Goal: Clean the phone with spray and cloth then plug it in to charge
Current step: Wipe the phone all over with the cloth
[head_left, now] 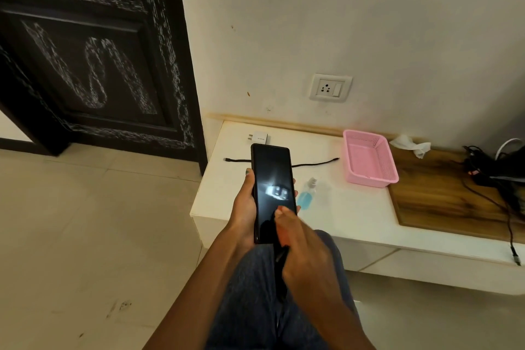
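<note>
Here, the phone (272,190) stands nearly upright in front of me, over my knee and just short of the near edge of the low white counter (355,222). Its long black screen faces me, dark and glossy, with one pale blurred reflection near the middle and a thin dark rim all round. My left hand (245,207) has it from the left side: my thumb lies along the left edge, my palm is behind the lower half, and my fingertips (294,181) just peep past the right edge, so those fingers are curled close around the body. My right hand (305,250) comes in from below with the fingers bunched together, not spread, and their tips press on the lower part of the glass. I cannot tell whether that hand holds anything; it is motion-blurred and a dark shape below it is unclear. On the counter behind the phone a black cable (315,163) lies in a straight line, partly hidden by the phone, and a white charger plug (259,138) lies beyond it near the wall. The spray bottle (307,194) with blue liquid lies just right of the phone. Farther right sits a pink basket (369,158), with a crumpled white cloth (412,145) beyond it. A wall socket (330,87) is above the counter.
</note>
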